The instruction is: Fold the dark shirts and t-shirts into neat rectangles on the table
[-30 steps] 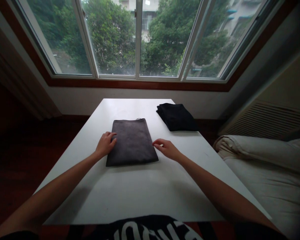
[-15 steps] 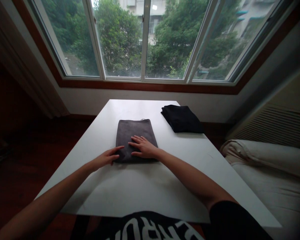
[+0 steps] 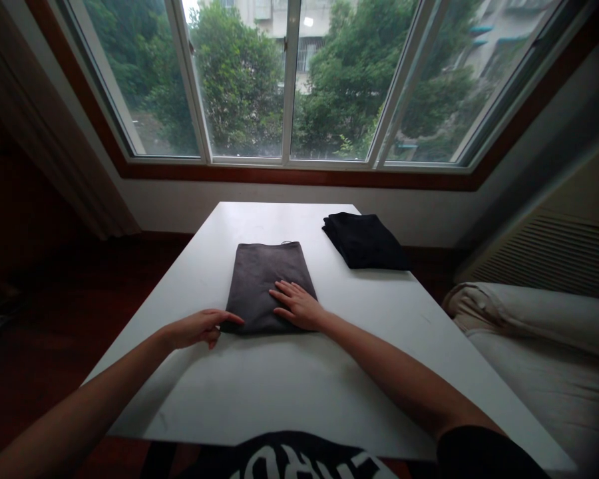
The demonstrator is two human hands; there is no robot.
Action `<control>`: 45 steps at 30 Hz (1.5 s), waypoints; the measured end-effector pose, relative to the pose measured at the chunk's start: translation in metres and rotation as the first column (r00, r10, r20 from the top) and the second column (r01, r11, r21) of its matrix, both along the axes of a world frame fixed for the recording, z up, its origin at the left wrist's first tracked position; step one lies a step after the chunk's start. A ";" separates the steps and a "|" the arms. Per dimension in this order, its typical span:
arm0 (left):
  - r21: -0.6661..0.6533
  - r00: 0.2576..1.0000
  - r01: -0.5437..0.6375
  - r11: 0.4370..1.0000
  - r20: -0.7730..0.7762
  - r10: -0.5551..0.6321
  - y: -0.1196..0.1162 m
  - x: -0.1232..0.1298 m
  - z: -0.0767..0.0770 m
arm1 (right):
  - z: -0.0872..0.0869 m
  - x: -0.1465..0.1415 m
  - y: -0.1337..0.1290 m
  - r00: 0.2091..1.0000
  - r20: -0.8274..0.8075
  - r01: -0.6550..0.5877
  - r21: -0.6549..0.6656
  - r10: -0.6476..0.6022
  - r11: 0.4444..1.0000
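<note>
A folded grey cloth (image 3: 264, 279) lies flat on the white table (image 3: 259, 386). My right hand (image 3: 298, 306) rests on its lower right part, palm down with the fingers spread. At the cloth's lower left corner is my left hand (image 3: 199, 328), its index finger stretched over the edge and its other fingers curled below; whether they pinch the corner is too small to tell. A folded black cloth (image 3: 367, 241) sits at the table's far right corner, touched by neither hand.
Beyond the table are a wall and a wide window (image 3: 289, 166) with a wooden frame. A curtain (image 3: 80, 153) hangs at the left. To the right stands a pale padded seat (image 3: 534, 339) beside a slatted panel (image 3: 544, 249).
My left hand has moved down and left to the grey cloth's lower corner, its fingers more curled. My right hand has slid slightly right and toward me on the cloth.
</note>
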State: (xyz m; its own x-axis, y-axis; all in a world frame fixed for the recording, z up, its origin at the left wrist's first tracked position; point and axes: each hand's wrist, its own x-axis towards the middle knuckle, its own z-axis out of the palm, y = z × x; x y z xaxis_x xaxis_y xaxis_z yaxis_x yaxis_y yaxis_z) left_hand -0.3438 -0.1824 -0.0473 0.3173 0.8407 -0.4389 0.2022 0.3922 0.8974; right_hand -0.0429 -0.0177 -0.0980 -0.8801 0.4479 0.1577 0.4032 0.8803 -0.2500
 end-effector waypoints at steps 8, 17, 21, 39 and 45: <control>0.291 0.812 0.020 0.957 -0.563 0.154 0.012 -0.017 0.001 | 0.001 0.030 -0.028 1.000 0.018 0.000 -0.003 0.000 1.000; 0.693 0.483 0.481 0.537 -0.721 0.498 0.019 0.100 -0.027 | -0.005 -0.006 -0.047 0.985 -0.046 0.171 0.054 -0.169 0.984; 0.633 0.427 0.541 0.554 -0.774 0.468 0.025 0.109 -0.059 | -0.016 0.007 -0.049 0.981 -0.027 0.193 0.074 -0.192 0.978; 0.676 0.481 0.539 0.502 -0.737 0.476 0.038 0.078 -0.036 | 0.012 0.049 -0.020 0.982 -0.095 0.167 0.011 -0.166 0.986; 0.682 0.447 0.389 0.620 -0.728 0.520 0.117 0.081 -0.050 | 0.008 0.003 0.028 0.992 -0.094 0.094 0.056 -0.089 0.994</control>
